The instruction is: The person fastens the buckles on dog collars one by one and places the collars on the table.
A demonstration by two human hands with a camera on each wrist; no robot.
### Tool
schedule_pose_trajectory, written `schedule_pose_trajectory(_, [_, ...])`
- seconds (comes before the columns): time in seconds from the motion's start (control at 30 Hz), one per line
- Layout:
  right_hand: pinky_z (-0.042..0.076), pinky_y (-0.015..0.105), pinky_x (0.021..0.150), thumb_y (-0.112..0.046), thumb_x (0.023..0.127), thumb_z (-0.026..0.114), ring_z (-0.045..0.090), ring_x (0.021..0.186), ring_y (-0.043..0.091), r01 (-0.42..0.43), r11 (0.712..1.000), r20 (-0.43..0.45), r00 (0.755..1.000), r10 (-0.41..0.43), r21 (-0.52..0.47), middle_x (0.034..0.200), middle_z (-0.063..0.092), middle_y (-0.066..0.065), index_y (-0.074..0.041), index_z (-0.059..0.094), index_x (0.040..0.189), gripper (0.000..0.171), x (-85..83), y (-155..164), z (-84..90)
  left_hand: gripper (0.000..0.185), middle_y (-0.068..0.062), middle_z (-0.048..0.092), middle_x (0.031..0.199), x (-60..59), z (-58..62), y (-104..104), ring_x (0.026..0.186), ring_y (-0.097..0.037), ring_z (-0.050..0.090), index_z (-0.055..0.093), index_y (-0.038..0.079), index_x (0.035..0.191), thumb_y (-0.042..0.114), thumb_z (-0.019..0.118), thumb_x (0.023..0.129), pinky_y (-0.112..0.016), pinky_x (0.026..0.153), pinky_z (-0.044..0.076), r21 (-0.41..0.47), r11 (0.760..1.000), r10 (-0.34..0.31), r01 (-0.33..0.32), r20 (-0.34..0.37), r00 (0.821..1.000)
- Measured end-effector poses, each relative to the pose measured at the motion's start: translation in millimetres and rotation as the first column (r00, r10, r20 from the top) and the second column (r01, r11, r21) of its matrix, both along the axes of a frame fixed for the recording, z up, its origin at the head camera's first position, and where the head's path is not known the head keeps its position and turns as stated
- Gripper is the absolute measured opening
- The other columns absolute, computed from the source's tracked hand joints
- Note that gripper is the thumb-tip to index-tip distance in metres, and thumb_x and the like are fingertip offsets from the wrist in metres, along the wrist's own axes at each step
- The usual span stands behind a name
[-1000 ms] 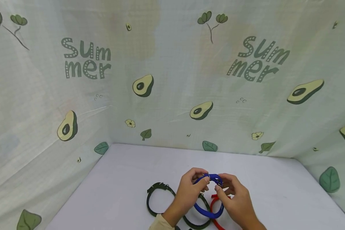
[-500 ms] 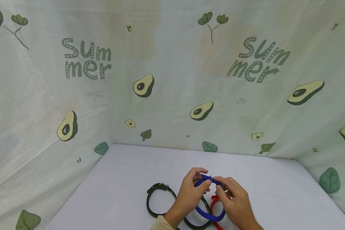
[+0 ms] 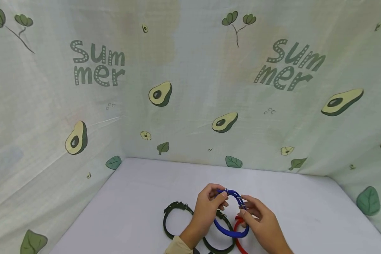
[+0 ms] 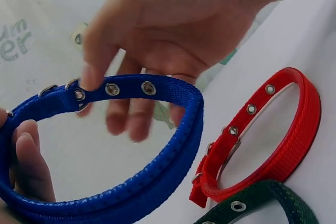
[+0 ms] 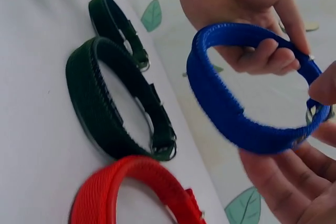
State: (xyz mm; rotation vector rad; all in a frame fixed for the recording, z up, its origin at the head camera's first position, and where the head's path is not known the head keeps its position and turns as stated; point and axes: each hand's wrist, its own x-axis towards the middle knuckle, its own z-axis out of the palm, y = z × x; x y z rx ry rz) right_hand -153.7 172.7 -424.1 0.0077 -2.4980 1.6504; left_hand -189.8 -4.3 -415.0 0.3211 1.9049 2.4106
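Note:
A blue collar (image 3: 227,232) with metal eyelets and fittings is held up off the table between both hands. My left hand (image 3: 204,210) pinches its upper strap between thumb and fingers on the left side. On the other side my right hand (image 3: 263,223) grips the strap beside the metal fittings, some fingers hidden behind it. In the left wrist view the right thumb (image 4: 93,74) presses the blue strap near an eyelet. The collar forms a closed loop, its padded band hanging below the hands. The right wrist view shows the left fingers (image 5: 268,59) curled behind the band.
Two dark green collars (image 5: 86,103) lie on the white table (image 3: 139,197), one left of the left arm and one below the hands. A red collar (image 4: 310,119) lies beside the nearer green one. Patterned cloth walls (image 3: 184,70) enclose the table's back and sides.
The blue collar has been turned, so its upper strap and metal fittings now spread in a wider arc. My left hand has shifted slightly left, and more gap shows between the hands.

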Motion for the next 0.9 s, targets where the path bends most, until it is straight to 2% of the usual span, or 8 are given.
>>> schedule_pose_trajectory(0.23, [0.057,0.031,0.058,-0.017,0.094,0.071,0.065,0.069,0.021,0.020,0.997,0.190,0.981,-0.034,0.075,0.087,0.066,0.006,0.002,0.063,0.125,0.037,3.0,8,-7.9,0.022,-0.008,0.067,0.092,-0.2,0.1,-2,0.079,-0.018,0.066,0.060,0.002,0.116,0.015,0.064,0.099,-0.028,0.071,0.055,0.049,0.998,0.027,-0.031,0.082,0.996])
schedule_pose_trajectory(0.4, [0.056,0.033,0.057,-0.017,0.096,0.067,0.066,0.064,0.024,0.035,0.998,0.224,0.973,-0.048,0.059,0.088,0.066,0.007,0.002,0.063,0.124,0.034,2.4,14,-14.8,0.022,-0.009,0.067,0.094,-1.4,0.2,-3,0.081,-0.018,0.066,0.059,0.002,0.117,0.016,0.062,0.100,-0.032,0.076,0.055,0.068,0.998,0.007,-0.014,0.095,0.995])
schedule_pose_trajectory(0.53, [0.056,0.034,0.056,-0.015,0.098,0.064,0.067,0.063,0.026,0.086,0.996,0.231,0.969,-0.089,0.021,0.093,0.067,0.011,0.005,0.062,0.125,0.034,4.1,21,-15.7,0.020,-0.010,0.066,0.094,2.1,-1.0,0,0.080,-0.018,0.066,0.058,0.003,0.118,0.011,0.060,0.101,-0.031,0.075,0.057,0.050,0.998,-0.029,0.024,0.096,0.995])
schedule_pose_trajectory(0.6, [0.057,0.033,0.057,-0.015,0.099,0.062,0.067,0.064,0.026,0.112,0.994,0.235,0.965,-0.112,0.015,0.094,0.067,0.013,0.007,0.060,0.126,0.036,5.5,26,-15.4,0.019,-0.008,0.067,0.093,5.3,-1.5,3,0.079,-0.017,0.067,0.059,0.005,0.118,0.010,0.061,0.100,-0.029,0.073,0.057,0.002,0.999,-0.037,0.037,0.077,0.996])
schedule_pose_trajectory(0.7, [0.058,0.033,0.058,-0.016,0.100,0.060,0.067,0.065,0.027,0.153,0.988,0.250,0.956,-0.151,0.011,0.092,0.067,0.013,0.009,0.059,0.127,0.037,7.7,38,-15.6,0.022,-0.002,0.066,0.091,10.9,-1.9,10,0.079,-0.013,0.066,0.060,0.013,0.119,0.013,0.065,0.098,-0.026,0.070,0.055,-0.138,0.990,-0.035,0.038,0.025,0.999])
schedule_pose_trajectory(0.8, [0.058,0.033,0.059,-0.019,0.100,0.061,0.067,0.065,0.027,0.176,0.984,0.268,0.948,-0.172,0.009,0.089,0.068,0.013,0.009,0.060,0.126,0.039,8.7,51,-19.2,0.025,0.006,0.064,0.088,15.4,-4.0,16,0.080,-0.008,0.062,0.062,0.022,0.119,0.018,0.069,0.095,-0.023,0.066,0.053,-0.307,0.952,-0.019,0.015,-0.010,1.000])
schedule_pose_trajectory(0.9, [0.058,0.033,0.058,-0.025,0.098,0.065,0.066,0.064,0.027,0.175,0.984,0.287,0.942,-0.173,0.018,0.088,0.069,0.011,0.009,0.061,0.124,0.043,8.0,65,-23.6,0.030,0.012,0.062,0.089,18.6,-7.1,20,0.080,-0.004,0.059,0.065,0.026,0.119,0.017,0.073,0.092,-0.021,0.064,0.052,-0.398,0.917,-0.017,0.004,-0.028,0.999])
